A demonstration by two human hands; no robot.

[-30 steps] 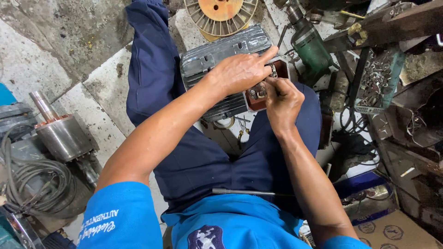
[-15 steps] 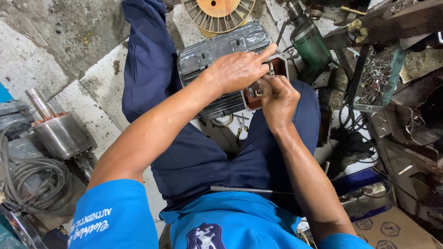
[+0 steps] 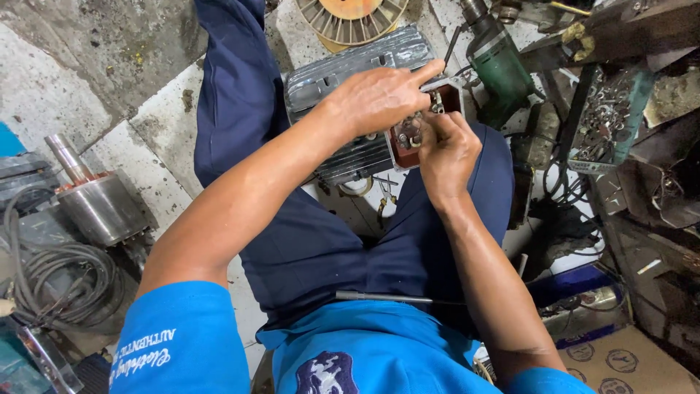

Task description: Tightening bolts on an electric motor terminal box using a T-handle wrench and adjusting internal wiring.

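Head view, near to far: my right hand [image 3: 448, 149] is curled, fingertips pinched on a small fitting inside the red terminal box [image 3: 426, 117]. My left hand [image 3: 379, 98] lies half-open across the ribbed grey motor housing [image 3: 343, 73], forefinger extended along the box rim. Beyond stand a green drill [image 3: 496, 62] and a wire spool [image 3: 354, 18].
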